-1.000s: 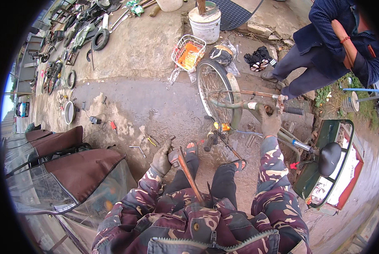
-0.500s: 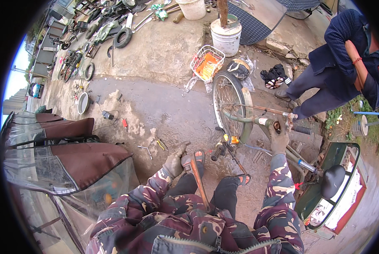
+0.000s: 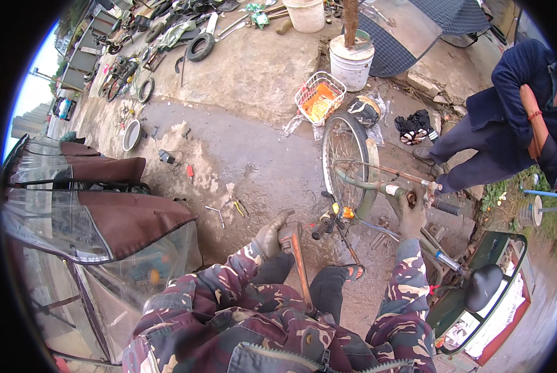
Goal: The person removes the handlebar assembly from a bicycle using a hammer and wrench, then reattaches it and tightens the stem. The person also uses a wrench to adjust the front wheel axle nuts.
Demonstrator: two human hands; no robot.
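Observation:
My left hand, in a grey work glove, is closed loosely about the metal head of a rusty wrench-like tool, fingers pointing up and right. The tool's reddish handle slants down toward my jacket. My gloved right hand grips the green bicycle frame just below an open round tube end with a rusty rim. The spoked wheel stands beyond it. Near my feet hang a handlebar grip and an orange-yellow part. My right fingers are partly hidden behind the frame.
Pliers and a three-armed wrench lie on the ground at left. A covered vehicle stands nearby. Beyond the wheel are a white basket and a bucket. At right stands a person with folded arms, near a green cart.
The view has shifted, moving the scene right and slightly down. My left hand and the tool have come right, covering my left foot. The right hand keeps its hold on the frame.

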